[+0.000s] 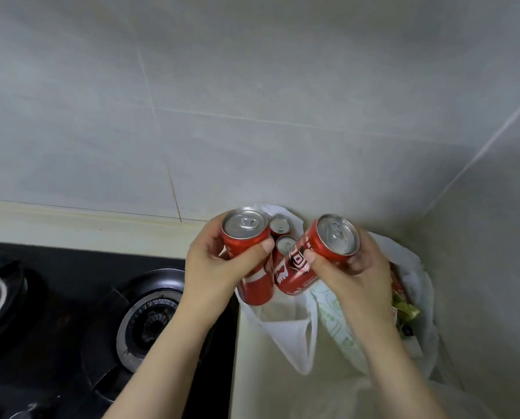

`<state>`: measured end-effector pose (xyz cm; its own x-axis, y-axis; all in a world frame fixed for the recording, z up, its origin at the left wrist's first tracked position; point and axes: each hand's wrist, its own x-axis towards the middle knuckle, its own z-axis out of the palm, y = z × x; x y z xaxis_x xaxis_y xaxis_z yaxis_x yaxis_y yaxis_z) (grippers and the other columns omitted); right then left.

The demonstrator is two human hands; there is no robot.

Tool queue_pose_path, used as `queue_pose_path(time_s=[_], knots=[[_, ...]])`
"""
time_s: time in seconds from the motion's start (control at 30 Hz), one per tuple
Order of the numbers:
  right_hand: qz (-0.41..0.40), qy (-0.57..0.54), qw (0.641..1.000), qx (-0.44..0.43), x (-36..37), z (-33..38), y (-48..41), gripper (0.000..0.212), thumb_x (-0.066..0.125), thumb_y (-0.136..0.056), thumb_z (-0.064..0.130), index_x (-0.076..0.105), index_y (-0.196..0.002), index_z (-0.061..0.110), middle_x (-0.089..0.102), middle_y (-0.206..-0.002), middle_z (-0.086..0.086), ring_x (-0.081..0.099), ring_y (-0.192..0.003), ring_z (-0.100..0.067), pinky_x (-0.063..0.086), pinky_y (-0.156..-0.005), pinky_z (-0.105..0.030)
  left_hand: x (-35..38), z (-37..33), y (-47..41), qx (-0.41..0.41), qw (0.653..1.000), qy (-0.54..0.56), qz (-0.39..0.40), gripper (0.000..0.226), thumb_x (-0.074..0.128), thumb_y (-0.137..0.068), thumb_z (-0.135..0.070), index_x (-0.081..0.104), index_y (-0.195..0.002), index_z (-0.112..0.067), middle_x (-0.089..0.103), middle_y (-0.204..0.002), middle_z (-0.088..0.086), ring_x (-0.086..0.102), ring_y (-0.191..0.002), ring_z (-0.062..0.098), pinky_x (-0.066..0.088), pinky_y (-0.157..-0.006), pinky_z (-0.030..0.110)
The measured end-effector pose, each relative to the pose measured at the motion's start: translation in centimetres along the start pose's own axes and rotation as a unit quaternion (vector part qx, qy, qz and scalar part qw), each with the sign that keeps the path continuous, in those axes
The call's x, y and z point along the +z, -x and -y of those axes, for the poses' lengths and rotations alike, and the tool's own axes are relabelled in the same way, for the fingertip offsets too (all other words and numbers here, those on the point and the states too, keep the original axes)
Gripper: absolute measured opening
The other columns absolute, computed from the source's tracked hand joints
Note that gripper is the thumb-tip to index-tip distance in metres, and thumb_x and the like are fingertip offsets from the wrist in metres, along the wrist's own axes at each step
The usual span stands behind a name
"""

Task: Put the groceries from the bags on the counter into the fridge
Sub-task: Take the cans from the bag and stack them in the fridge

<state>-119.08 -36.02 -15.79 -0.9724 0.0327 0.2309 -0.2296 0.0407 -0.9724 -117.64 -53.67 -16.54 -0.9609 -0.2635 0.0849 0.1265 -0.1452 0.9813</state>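
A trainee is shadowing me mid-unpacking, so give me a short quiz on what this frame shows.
1. True or false: the left hand holds nothing.
2. How many unheld cans show in the white bag?
3. What lies left of the bag? A) sink B) burner C) fridge

Key
1. False: it grips the left can; the right hand grips the right can.
2. Two.
3. B.
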Motion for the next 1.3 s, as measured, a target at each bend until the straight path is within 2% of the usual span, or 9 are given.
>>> queue_pose_path(time_s=[0.13,0.23,0.3,0.4,0.6,0.77,0.87,1.13,1.3], knots=[[-0.028,-0.055,0.997,-0.039,0.7,4.9,0.9,0.038,0.078,-0.054,0.037,0.069,-0.091,0.038,0.073,-0.093,0.008,0.069,-0.089,-0.008,0.052,-0.073,-0.019,0.0,-4.3,1.3,0.024,0.998,0.057,0.024,0.042,0.079,-0.064,-0.030,0.069,-0.104,-0.026,0.073,-0.098,0.000,0.070,-0.091,0.015,0.055,-0.074,0.024],[-0.035,-0.090,0.995,-0.037,1.1,7.6,1.9,0.034,0.072,-0.055,0.046,0.068,-0.089,0.044,0.073,-0.090,0.006,0.070,-0.086,-0.015,0.055,-0.076,-0.032,0.0,-7.1,2.7,0.032,0.995,0.086,0.034,0.045,0.071,-0.064,-0.044,0.068,-0.104,-0.025,0.073,-0.088,0.000,0.070,-0.082,0.014,0.054,-0.068,0.024],[-0.020,-0.115,0.993,-0.024,1.3,9.3,2.7,0.046,0.068,-0.058,0.051,0.066,-0.101,0.033,0.074,-0.092,-0.004,0.072,-0.084,-0.022,0.057,-0.073,-0.037,-0.2,-8.7,3.8,0.021,0.994,0.101,0.045,0.055,0.065,-0.062,-0.053,0.066,-0.105,-0.018,0.073,-0.084,0.007,0.070,-0.076,0.018,0.056,-0.064,0.027],[0.020,-0.113,0.993,-0.030,1.6,11.6,3.7,0.071,0.068,-0.063,0.057,0.058,-0.117,0.012,0.074,-0.099,-0.006,0.073,-0.087,-0.023,0.058,-0.070,-0.031,-0.8,-10.5,5.3,0.007,0.989,0.128,0.070,0.070,0.061,-0.065,-0.057,0.062,-0.112,-0.006,0.072,-0.094,0.015,0.071,-0.079,0.024,0.056,-0.064,0.029],[0.052,-0.120,0.991,-0.006,2.1,13.6,5.3,0.070,0.062,-0.061,0.056,0.058,-0.111,0.009,0.074,-0.084,-0.003,0.072,-0.072,-0.019,0.055,-0.059,-0.025,-2.0,-12.3,7.0,0.004,0.991,0.119,0.066,0.072,0.060,-0.064,-0.061,0.062,-0.109,-0.005,0.073,-0.092,0.010,0.071,-0.076,0.023,0.055,-0.063,0.029],[0.063,-0.103,0.993,-0.005,2.1,14.1,6.1,0.068,0.062,-0.058,0.060,0.060,-0.109,0.015,0.074,-0.086,-0.001,0.073,-0.074,-0.019,0.056,-0.061,-0.024,-2.2,-13.2,8.3,0.016,0.994,0.106,0.034,0.073,0.060,-0.065,-0.061,0.062,-0.110,-0.004,0.072,-0.090,0.011,0.071,-0.074,0.023,0.054,-0.061,0.028],[0.077,-0.114,0.990,-0.007,1.8,14.0,6.1,0.065,0.063,-0.059,0.060,0.060,-0.107,0.017,0.074,-0.086,-0.002,0.073,-0.074,-0.019,0.057,-0.061,-0.026,-1.9,-13.5,9.2,0.035,0.996,0.080,0.004,0.061,0.061,-0.071,-0.056,0.063,-0.108,-0.007,0.073,-0.091,0.010,0.072,-0.075,0.023,0.055,-0.062,0.028],[0.165,-0.146,0.975,-0.013,0.7,14.0,5.3,0.062,0.064,-0.059,0.061,0.062,-0.104,0.018,0.074,-0.087,-0.005,0.073,-0.075,-0.021,0.058,-0.067,-0.034,-0.2,-14.3,12.0,0.067,0.992,0.016,-0.101,0.054,0.055,-0.073,-0.053,0.064,-0.106,-0.010,0.074,-0.087,0.008,0.073,-0.075,0.022,0.055,-0.061,0.027],[0.235,-0.158,0.959,-0.009,0.9,14.0,5.7,0.064,0.062,-0.058,0.063,0.063,-0.101,0.016,0.074,-0.082,-0.004,0.073,-0.070,-0.019,0.056,-0.059,-0.025,0.2,-14.4,15.5,0.092,0.978,-0.004,-0.185,0.050,0.057,-0.073,-0.049,0.065,-0.103,-0.010,0.074,-0.086,0.008,0.073,-0.075,0.021,0.056,-0.059,0.024]])
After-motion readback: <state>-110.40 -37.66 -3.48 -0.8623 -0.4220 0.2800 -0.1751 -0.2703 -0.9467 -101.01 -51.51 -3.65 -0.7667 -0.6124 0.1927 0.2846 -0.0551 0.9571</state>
